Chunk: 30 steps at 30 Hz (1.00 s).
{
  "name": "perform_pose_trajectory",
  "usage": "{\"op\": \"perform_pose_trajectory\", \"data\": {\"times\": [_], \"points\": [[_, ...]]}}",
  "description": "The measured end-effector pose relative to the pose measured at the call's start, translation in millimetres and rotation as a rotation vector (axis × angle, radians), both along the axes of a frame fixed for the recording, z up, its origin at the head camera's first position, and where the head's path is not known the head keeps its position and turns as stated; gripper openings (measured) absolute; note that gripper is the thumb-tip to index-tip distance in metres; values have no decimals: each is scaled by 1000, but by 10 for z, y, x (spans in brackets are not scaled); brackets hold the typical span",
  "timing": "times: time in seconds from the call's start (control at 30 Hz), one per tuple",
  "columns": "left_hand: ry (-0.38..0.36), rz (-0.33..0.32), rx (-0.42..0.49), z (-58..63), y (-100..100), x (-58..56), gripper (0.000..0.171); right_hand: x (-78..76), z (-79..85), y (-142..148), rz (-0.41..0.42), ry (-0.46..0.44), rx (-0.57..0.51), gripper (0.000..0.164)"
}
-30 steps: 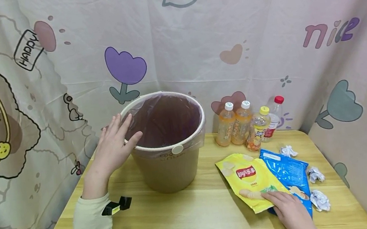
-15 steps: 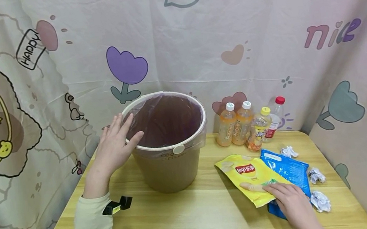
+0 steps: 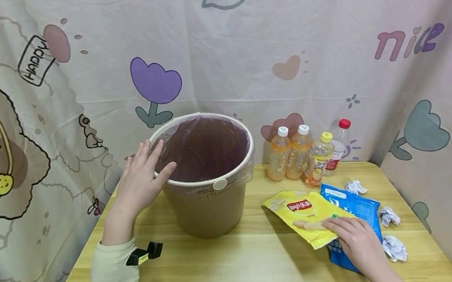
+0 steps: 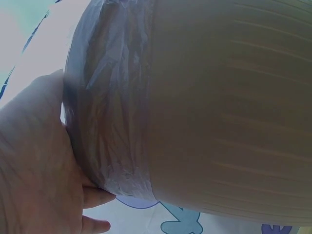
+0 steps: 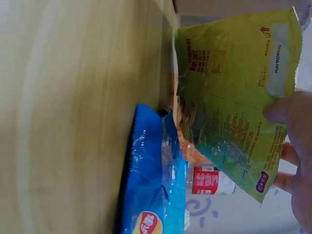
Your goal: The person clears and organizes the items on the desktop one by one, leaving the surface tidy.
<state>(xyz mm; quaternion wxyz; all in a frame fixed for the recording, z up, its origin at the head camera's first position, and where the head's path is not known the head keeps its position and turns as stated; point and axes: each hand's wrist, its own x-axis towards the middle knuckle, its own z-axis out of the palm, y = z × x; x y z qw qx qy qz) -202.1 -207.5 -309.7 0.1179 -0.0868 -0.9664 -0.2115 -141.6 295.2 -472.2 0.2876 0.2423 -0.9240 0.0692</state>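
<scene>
My left hand (image 3: 139, 181) rests on the left rim of a brown trash can (image 3: 209, 210), its fingers spread and fairly straight. A clear plastic liner (image 4: 114, 112) folds over the rim. With thumb below and fingers on top, my right hand (image 3: 357, 240) pinches the near right edge of a yellow chip bag (image 3: 304, 214). In the right wrist view the printed back of the chip bag (image 5: 229, 92) is seen, tilted and lifted off the table. Partly under it lies a blue chip bag (image 3: 356, 207), on the table.
Two orange-tinted bottles with white caps (image 3: 281, 153), a yellow-capped bottle (image 3: 318, 159) and a red-capped bottle (image 3: 338, 145) stand at the back right. Crumpled paper balls (image 3: 394, 247) lie along the table's right side. A patterned curtain (image 3: 232, 54) hangs behind the table (image 3: 226, 274).
My right hand has raised the near edge of the yellow chip bag and tilted it slightly leftward, uncovering more of the blue bag. My left hand stays on the rim.
</scene>
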Motion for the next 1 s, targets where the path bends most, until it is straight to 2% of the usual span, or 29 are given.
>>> {"op": "perform_pose_trajectory", "data": {"times": [0.4,0.6,0.77,1.0], "points": [[2,4,3,-10,-30,23,77,-32,181,-34,3,51,-38,51],[-4,5,-7,-6,-28,29,77,-35,290,-53,54,116,-79,31],[-30,11,-11,5,-18,11,77,-31,417,-79,81,165,-99,53],[-51,19,-46,42,-7,-9,80,-19,643,-118,72,190,-104,52]]}}
